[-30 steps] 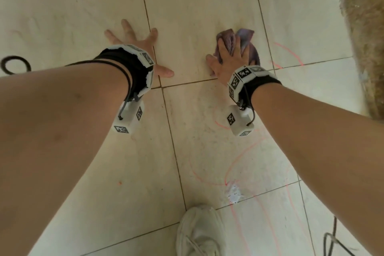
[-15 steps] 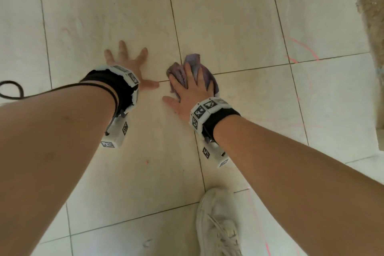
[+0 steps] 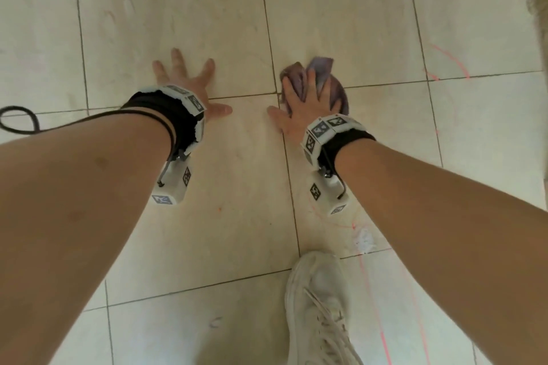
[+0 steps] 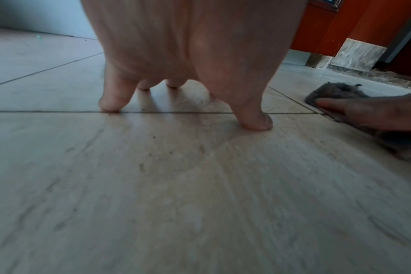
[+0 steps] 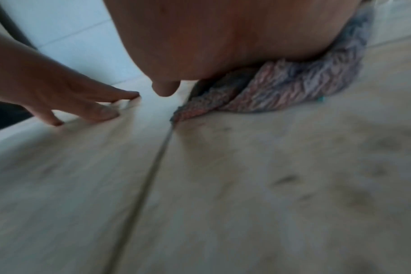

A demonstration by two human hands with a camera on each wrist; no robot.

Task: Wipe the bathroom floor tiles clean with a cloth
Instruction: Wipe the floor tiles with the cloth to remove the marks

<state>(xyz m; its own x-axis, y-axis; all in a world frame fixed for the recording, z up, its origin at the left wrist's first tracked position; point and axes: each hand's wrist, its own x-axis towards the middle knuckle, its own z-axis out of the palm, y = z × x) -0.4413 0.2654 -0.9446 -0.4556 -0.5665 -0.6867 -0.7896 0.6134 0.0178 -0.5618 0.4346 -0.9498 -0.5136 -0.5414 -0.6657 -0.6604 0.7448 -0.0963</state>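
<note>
Cloth (image 3: 321, 80): bunched, purple-grey, upper centre-right of head view, lying where two grout lines cross. Right hand (image 3: 308, 104) lies flat on it, fingers straight and spread, pressing it to the tiles (image 3: 237, 187); no pinch seen. Left hand (image 3: 186, 83) at centre-left, fingers splayed straight, tips and thumb on bare tile, holding nothing; judged a brace. Thumbs near, apart.

Marks: red lines at lower right and upper right, white patch (image 3: 363, 240) beside shoe (image 3: 320, 305), grey smudges in wrist views.

Step judged: mid-stroke wipe. To do it well: keep the palm's weight over the cloth, overlap passes, run along grout, carry strokes toward the red lines. Bunched cloth covers little tile; spreading it should help. Risk: cloth rolls out from under the fingers.
</note>
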